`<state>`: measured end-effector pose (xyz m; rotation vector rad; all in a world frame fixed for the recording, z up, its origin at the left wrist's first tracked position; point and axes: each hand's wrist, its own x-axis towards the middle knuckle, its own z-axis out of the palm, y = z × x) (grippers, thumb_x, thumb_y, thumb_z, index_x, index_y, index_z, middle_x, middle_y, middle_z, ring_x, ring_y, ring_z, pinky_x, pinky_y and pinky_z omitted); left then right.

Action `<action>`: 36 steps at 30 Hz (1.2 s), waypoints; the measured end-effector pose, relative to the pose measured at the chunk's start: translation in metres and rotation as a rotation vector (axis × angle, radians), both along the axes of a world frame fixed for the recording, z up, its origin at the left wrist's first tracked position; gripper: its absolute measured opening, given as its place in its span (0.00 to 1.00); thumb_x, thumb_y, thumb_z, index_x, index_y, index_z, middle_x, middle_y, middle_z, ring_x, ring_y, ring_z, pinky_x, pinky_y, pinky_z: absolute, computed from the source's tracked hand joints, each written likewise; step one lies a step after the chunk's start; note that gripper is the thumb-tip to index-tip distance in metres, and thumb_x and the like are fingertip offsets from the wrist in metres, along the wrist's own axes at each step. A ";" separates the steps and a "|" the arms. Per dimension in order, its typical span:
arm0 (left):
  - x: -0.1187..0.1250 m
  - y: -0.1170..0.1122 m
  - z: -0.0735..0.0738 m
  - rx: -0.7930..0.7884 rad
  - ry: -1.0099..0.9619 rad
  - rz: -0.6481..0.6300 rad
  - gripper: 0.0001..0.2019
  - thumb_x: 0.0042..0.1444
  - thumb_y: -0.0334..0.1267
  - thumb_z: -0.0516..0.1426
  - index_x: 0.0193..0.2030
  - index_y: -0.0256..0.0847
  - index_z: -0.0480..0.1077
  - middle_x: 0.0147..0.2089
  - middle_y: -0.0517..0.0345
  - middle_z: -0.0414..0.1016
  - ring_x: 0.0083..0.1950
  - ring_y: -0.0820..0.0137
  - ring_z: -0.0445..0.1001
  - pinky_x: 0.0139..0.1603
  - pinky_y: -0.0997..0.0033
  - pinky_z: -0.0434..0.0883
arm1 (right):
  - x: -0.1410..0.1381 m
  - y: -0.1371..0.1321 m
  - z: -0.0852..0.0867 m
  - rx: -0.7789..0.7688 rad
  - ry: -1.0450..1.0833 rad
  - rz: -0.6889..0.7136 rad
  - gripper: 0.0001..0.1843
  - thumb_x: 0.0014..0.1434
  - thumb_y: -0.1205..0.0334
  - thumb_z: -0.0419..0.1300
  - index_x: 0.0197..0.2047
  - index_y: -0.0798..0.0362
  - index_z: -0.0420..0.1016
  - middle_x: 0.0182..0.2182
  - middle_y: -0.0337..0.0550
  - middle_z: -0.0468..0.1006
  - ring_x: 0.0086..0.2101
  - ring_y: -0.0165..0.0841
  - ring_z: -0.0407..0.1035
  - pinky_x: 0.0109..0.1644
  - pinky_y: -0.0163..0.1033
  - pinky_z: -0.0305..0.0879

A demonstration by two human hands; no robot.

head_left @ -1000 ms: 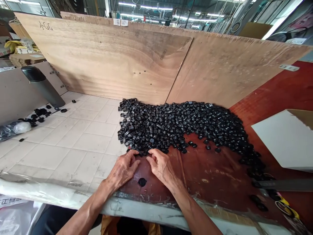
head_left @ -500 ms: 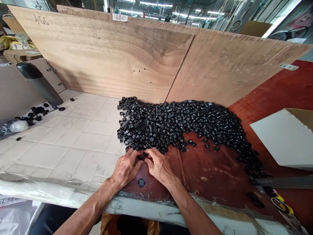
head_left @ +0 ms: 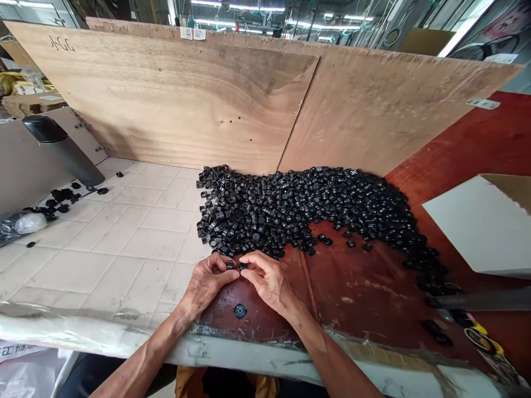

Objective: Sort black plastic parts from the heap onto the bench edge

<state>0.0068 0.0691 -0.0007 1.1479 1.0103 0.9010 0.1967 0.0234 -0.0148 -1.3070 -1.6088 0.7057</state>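
A big heap of small black ring-shaped parts (head_left: 298, 207) spreads across the table against the plywood back wall. My left hand (head_left: 206, 283) and my right hand (head_left: 267, 281) meet fingertip to fingertip at the heap's near edge. Each hand pinches a small black part (head_left: 235, 265) between thumb and fingers, and the two pieces sit close together. One single black part (head_left: 239, 310) lies on the red board just below my hands.
Plywood boards (head_left: 186, 99) wall off the back. A dark grey flask (head_left: 62, 150) leans at the left, beside loose black parts and a plastic bag (head_left: 20, 224). A white cardboard box (head_left: 481, 226) sits at the right, with a metal bar (head_left: 481, 301) in front of it.
My hands pulled back slightly from the heap's edge and lifted, each now pinching a small black part between the fingertips.
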 end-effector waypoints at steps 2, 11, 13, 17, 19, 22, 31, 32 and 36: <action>0.000 0.000 0.003 -0.026 -0.057 -0.008 0.16 0.42 0.39 0.74 0.25 0.41 0.70 0.35 0.61 0.81 0.37 0.68 0.77 0.43 0.69 0.72 | -0.001 0.000 0.002 0.022 0.046 0.046 0.14 0.66 0.71 0.60 0.50 0.46 0.82 0.47 0.42 0.83 0.46 0.36 0.79 0.49 0.38 0.75; -0.003 -0.002 0.008 0.034 -0.030 -0.081 0.10 0.49 0.43 0.73 0.32 0.41 0.80 0.42 0.55 0.85 0.44 0.64 0.81 0.50 0.66 0.75 | -0.004 -0.002 0.005 0.042 0.142 0.013 0.10 0.64 0.69 0.63 0.47 0.48 0.80 0.45 0.43 0.79 0.41 0.34 0.78 0.42 0.35 0.76; -0.002 -0.002 0.006 0.001 -0.098 -0.049 0.13 0.47 0.41 0.74 0.32 0.41 0.76 0.39 0.59 0.85 0.40 0.67 0.81 0.44 0.69 0.76 | -0.004 -0.002 0.006 0.045 0.125 0.015 0.11 0.65 0.69 0.62 0.47 0.47 0.82 0.47 0.44 0.79 0.43 0.34 0.78 0.43 0.35 0.76; -0.001 -0.004 0.005 -0.025 -0.151 -0.028 0.18 0.46 0.39 0.75 0.42 0.42 0.77 0.38 0.61 0.84 0.38 0.69 0.81 0.43 0.70 0.77 | -0.003 -0.002 0.007 0.050 0.101 0.016 0.16 0.66 0.71 0.60 0.52 0.46 0.83 0.49 0.45 0.80 0.44 0.35 0.78 0.46 0.37 0.76; -0.001 -0.005 0.007 -0.038 -0.115 -0.061 0.17 0.48 0.39 0.74 0.44 0.41 0.78 0.40 0.58 0.86 0.40 0.68 0.82 0.45 0.69 0.77 | -0.003 -0.003 0.008 0.047 0.110 0.000 0.16 0.65 0.70 0.62 0.53 0.46 0.82 0.48 0.44 0.82 0.42 0.35 0.79 0.46 0.38 0.77; -0.002 -0.006 0.010 -0.066 -0.093 -0.092 0.15 0.50 0.39 0.73 0.44 0.41 0.78 0.40 0.56 0.86 0.41 0.66 0.83 0.45 0.68 0.77 | -0.003 -0.004 0.011 0.036 0.126 -0.024 0.12 0.63 0.68 0.65 0.49 0.47 0.81 0.43 0.41 0.84 0.38 0.34 0.78 0.43 0.37 0.76; -0.001 -0.005 0.005 -0.041 -0.088 -0.079 0.15 0.48 0.39 0.74 0.41 0.41 0.79 0.35 0.60 0.85 0.36 0.70 0.81 0.41 0.72 0.77 | -0.005 -0.003 0.008 0.088 0.039 -0.026 0.08 0.67 0.65 0.65 0.49 0.48 0.80 0.42 0.43 0.85 0.38 0.35 0.80 0.44 0.37 0.76; 0.000 -0.006 0.004 -0.041 -0.092 -0.086 0.15 0.49 0.40 0.74 0.42 0.41 0.79 0.37 0.59 0.85 0.37 0.69 0.82 0.43 0.71 0.78 | -0.005 -0.003 0.006 0.094 0.019 -0.040 0.10 0.67 0.64 0.65 0.51 0.48 0.79 0.42 0.43 0.85 0.38 0.35 0.80 0.44 0.37 0.77; 0.000 -0.006 0.000 -0.017 -0.094 -0.096 0.15 0.50 0.41 0.74 0.42 0.42 0.79 0.38 0.59 0.87 0.39 0.69 0.83 0.45 0.71 0.79 | -0.006 -0.003 0.000 0.150 -0.071 -0.054 0.12 0.70 0.63 0.62 0.55 0.49 0.75 0.38 0.43 0.85 0.36 0.36 0.81 0.43 0.37 0.77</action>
